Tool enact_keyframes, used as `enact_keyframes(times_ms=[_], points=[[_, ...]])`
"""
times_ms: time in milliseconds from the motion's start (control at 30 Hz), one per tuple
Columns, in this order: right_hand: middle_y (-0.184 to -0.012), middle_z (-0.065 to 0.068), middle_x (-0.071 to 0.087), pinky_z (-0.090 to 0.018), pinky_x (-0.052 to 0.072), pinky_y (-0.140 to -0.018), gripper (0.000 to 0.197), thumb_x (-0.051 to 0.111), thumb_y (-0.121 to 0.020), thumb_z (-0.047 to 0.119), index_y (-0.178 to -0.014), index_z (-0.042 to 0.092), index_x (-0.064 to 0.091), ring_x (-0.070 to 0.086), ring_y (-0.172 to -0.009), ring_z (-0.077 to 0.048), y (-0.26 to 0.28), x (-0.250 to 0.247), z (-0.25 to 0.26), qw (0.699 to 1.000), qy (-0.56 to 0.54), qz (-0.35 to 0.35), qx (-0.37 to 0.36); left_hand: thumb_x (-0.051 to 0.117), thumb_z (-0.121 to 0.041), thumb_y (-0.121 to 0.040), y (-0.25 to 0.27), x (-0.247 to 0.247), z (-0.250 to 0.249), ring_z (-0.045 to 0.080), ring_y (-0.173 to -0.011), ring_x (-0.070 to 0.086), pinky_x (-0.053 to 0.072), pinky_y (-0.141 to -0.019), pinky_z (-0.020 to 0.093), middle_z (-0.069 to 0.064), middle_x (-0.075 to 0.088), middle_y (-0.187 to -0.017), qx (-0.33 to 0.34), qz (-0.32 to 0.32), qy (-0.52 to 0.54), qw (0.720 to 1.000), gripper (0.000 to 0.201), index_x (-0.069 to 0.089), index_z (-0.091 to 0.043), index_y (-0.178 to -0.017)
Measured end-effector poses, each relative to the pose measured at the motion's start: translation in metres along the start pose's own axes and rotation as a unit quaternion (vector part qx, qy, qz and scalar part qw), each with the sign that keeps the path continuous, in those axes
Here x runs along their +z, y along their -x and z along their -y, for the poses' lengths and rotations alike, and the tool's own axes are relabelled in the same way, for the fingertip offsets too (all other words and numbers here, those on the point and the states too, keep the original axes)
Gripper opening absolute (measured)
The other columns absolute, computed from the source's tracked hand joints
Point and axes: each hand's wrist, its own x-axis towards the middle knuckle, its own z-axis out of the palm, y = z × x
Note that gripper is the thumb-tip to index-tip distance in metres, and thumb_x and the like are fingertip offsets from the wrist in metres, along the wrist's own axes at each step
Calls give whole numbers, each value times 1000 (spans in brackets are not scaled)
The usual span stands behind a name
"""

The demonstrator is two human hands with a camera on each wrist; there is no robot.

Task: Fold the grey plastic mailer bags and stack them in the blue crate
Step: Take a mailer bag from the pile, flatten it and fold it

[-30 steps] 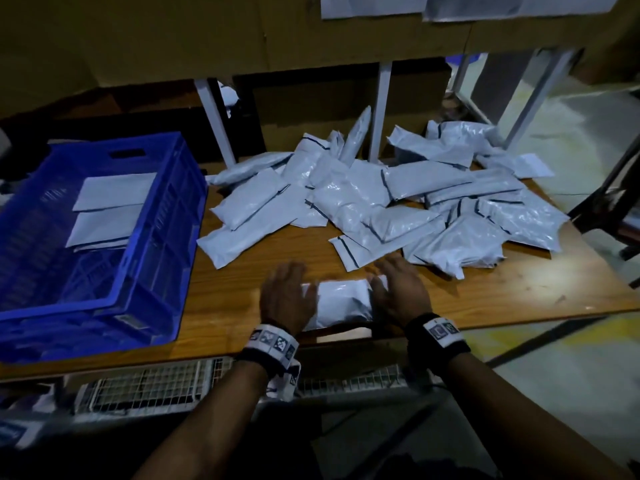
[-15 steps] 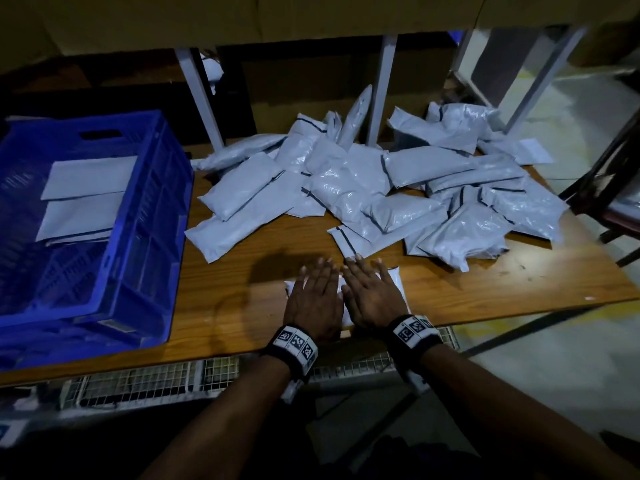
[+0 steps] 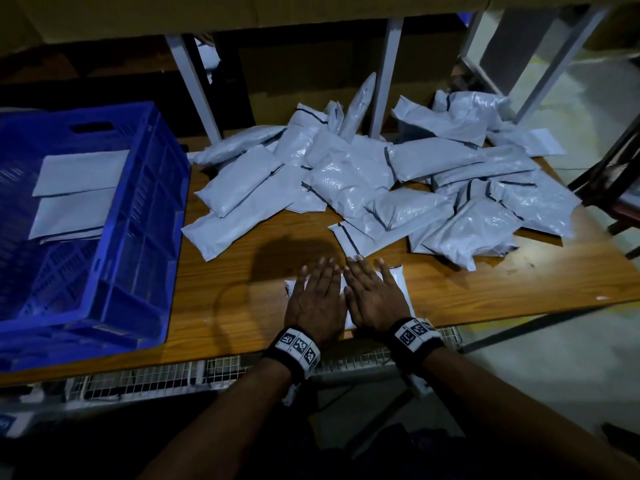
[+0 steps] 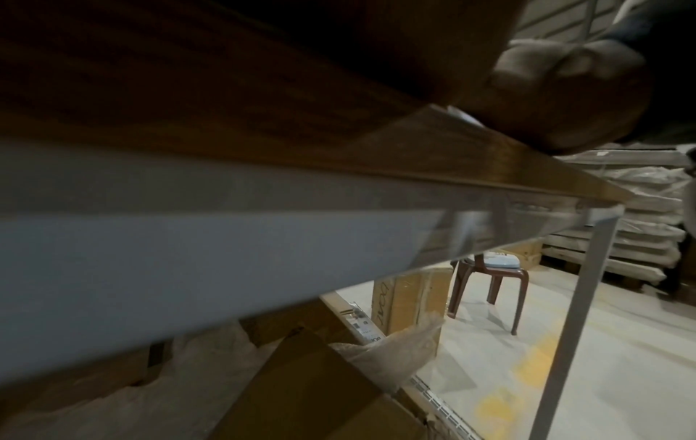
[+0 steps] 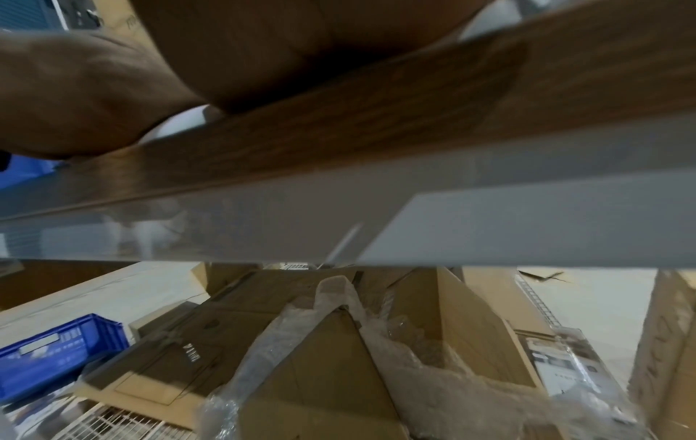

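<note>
A folded grey mailer bag lies flat near the front edge of the wooden table. My left hand and right hand press on it side by side, palms down, fingers straight. A heap of unfolded grey mailer bags covers the back and right of the table. The blue crate stands at the left with flat folded bags stacked inside. The wrist views show only the table edge from below, with a sliver of the bag under my right palm.
Grey shelf legs rise behind the heap. A wire rack runs under the table's front edge. Cardboard boxes and a second blue crate sit on the floor below. A brown plastic stool stands off to the right.
My hands moved from the two ends of the bag to its middle and now press side by side. The bag lies flatter than a second ago.
</note>
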Motion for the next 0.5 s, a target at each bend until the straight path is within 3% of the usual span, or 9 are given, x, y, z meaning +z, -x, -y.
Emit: enact_keyframes(times_ms=[333,500], points=[[-158,-8,45,-58,21,-122,54,31,-105,35,-146,10,55,30,-153,-22,-2,9,-4,1000,-19,2,6,5,-45,-103,-7,5,0,23,-158,-8,-6,-125,52,3,1,-172,3,14,6,1000,67,10,-16,-164],[-166,-7,30,-58,13,-125,55,27,-106,37,-150,14,51,15,-158,-22,0,8,-4,1000,-12,23,11,5,-47,-100,-4,5,1,28,-158,-7,-7,-123,58,0,11,-171,2,-8,1,1000,69,20,-22,-163]])
